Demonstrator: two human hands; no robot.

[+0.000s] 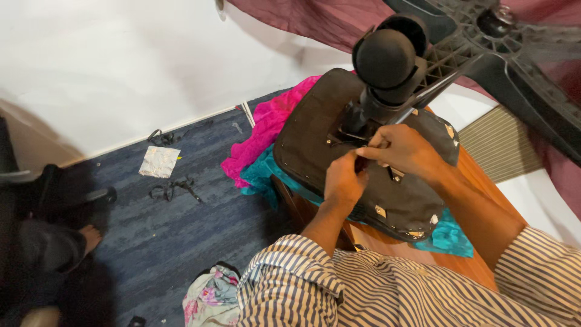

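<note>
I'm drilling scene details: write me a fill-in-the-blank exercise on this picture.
1. Both hands, the left hand and the right hand, work on the underside of an upturned black ____.
2. The frilly cloth beside the seat is bright ____.
3. The sleeves are ____ in pattern.
4. The crumpled foil lies on the blue ____.

Missing words: chair seat; pink; striped; carpet

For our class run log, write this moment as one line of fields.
left hand: pinching at seat underside | right hand: gripping by the column | chair seat: upside down on cloths | wheel base: up in air
</note>
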